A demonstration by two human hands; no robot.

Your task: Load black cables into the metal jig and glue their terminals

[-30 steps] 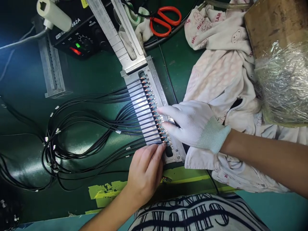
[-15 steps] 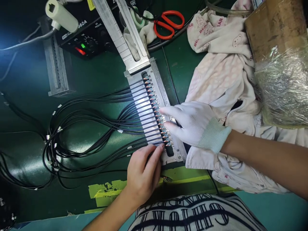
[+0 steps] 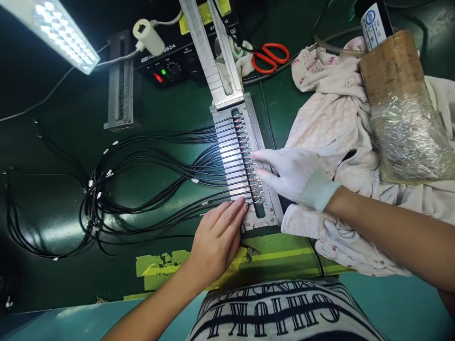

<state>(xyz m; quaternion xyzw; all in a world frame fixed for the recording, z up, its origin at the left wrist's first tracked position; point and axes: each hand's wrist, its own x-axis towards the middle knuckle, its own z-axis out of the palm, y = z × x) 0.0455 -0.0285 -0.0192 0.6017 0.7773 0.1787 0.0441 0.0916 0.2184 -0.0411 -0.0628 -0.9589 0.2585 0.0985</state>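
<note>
A metal fixture lies on the green bench, its hinged slotted lid swung up at the far end. Several thin black cables run across it side by side, and their connectors sit in a row along the slot. My bare left hand rests at the fixture's near end, fingers stretched out together over the nearest cables. On the connector row, my right hand in a white glove touches with thumb and forefinger apart; its other fingers are curled or hidden. One loose cable end protrudes beside my left hand.
Coiled cable spreads to the left. Behind stand a black control box, a second metal fixture and a lamp. Red-handled scissors, a printed cloth and a film-wrapped cardboard box lie right.
The view has shifted, bringing the lamp into sight. My left fingers are straighter and flatter on the cables than before. My right hand stays at the connector row.
</note>
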